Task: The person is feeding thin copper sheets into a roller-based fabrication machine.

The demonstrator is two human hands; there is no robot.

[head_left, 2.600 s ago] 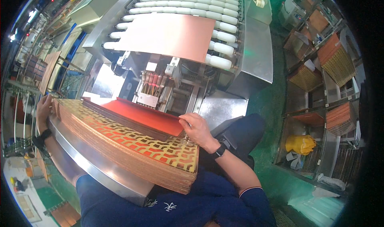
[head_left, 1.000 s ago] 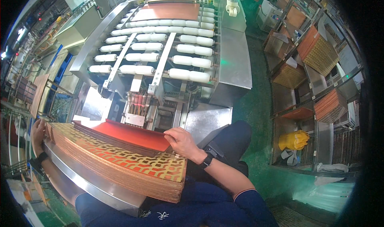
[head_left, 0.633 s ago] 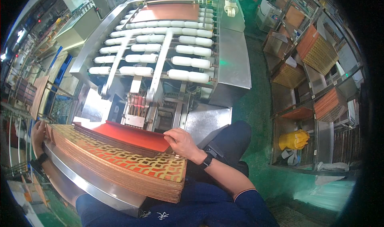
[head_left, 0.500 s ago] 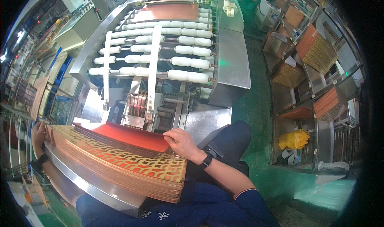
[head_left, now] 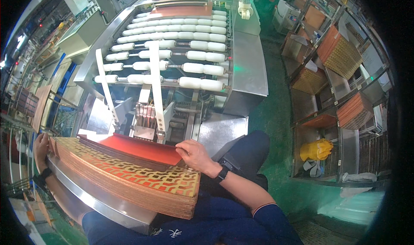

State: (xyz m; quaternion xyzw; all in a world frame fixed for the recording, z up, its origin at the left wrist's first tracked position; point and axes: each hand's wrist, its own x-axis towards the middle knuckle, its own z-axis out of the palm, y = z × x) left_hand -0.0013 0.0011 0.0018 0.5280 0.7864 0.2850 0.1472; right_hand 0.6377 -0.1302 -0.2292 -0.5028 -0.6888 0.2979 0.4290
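Right hand nearly closed, thumb and fingertips pinching the right corner of the red sheet. Left hand partly curled at the left end of the yellow-patterned panel stack; cannot tell how firmly it grips. Red sheet lies along the far side of the stack's top. Stack rests on a metal ledge. Beyond: two white bars, upright; white rollers; copper sheet on the far rollers.

A patterned stack partly hides the steel ledge; the picture's edge crops the shirt.
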